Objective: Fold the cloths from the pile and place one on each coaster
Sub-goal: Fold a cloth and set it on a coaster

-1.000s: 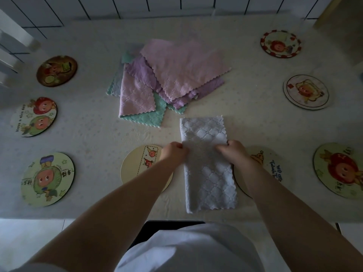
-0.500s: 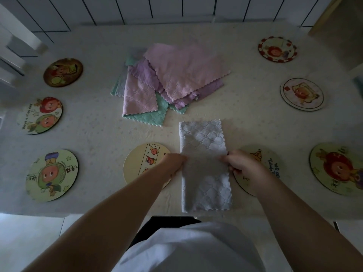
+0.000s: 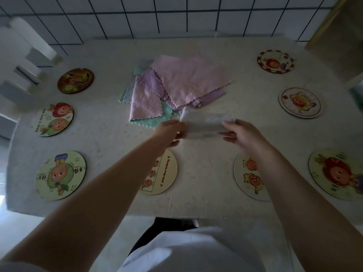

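- Two hands hold one blurred grey cloth (image 3: pixel 204 125) between them, just nearer than the pile (image 3: pixel 176 89).
- Left hand (image 3: pixel 170 132) pinches its left end.
- Right hand (image 3: pixel 241 134) grips its right end.

Bare pale tablecloth (image 3: pixel 110 138) lies open between the left-hand row of three round cartoon coasters (image 3: pixel 60 174) and the loose pile of pink, purple and mint scalloped cloths (image 3: pixel 176 89) at the table's far middle. A wide free strip runs between the two near round coasters (image 3: pixel 163 173), where nothing lies. On the right, open cloth separates the pile from three more round coasters (image 3: pixel 299 103). A white slatted chair back (image 3: pixel 25 61) stands at the far left corner, and the tiled wall (image 3: pixel 176 16) closes the far edge.
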